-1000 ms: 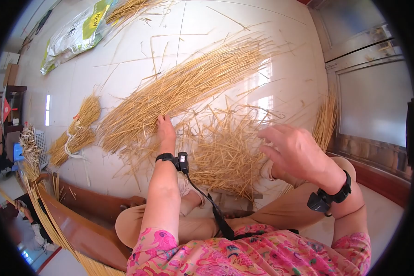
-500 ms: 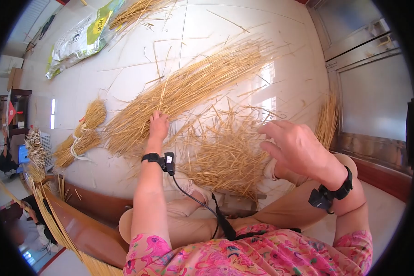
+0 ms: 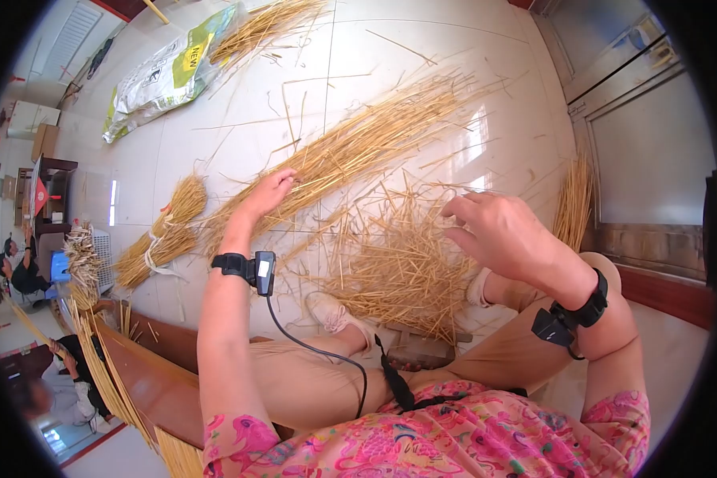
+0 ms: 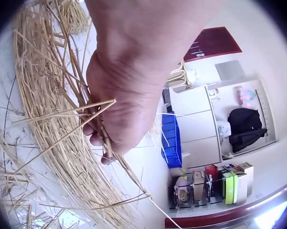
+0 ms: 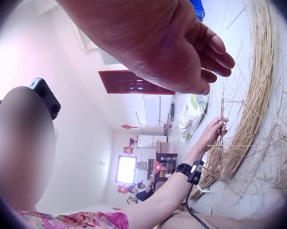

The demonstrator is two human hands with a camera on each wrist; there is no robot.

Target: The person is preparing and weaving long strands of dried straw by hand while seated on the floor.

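My left hand (image 3: 268, 193) is above the near part of a long pile of straw (image 3: 382, 131) on the tiled floor. In the left wrist view its fingers curl round a few thin straw stalks (image 4: 130, 172), some of them bent, which stick out on both sides of the fist. The right wrist view also shows these stalks upright in the left hand (image 5: 214, 131). My right hand (image 3: 498, 231) hovers over a heap of loose, tangled straw (image 3: 402, 267), its fingers loosely bent with nothing between them.
A tied straw bundle (image 3: 171, 231) lies left of the long pile. Beyond it is a white and green bag (image 3: 163, 84) with more straw. At right, straw (image 3: 573, 203) leans by a metal-panelled door (image 3: 649, 151). A brown wooden bench (image 3: 155, 382) stands on the left.
My left hand has moved left and forward over the long pile, lifting a few stalks. My right hand has stayed nearly in place. The head view has shifted slightly.
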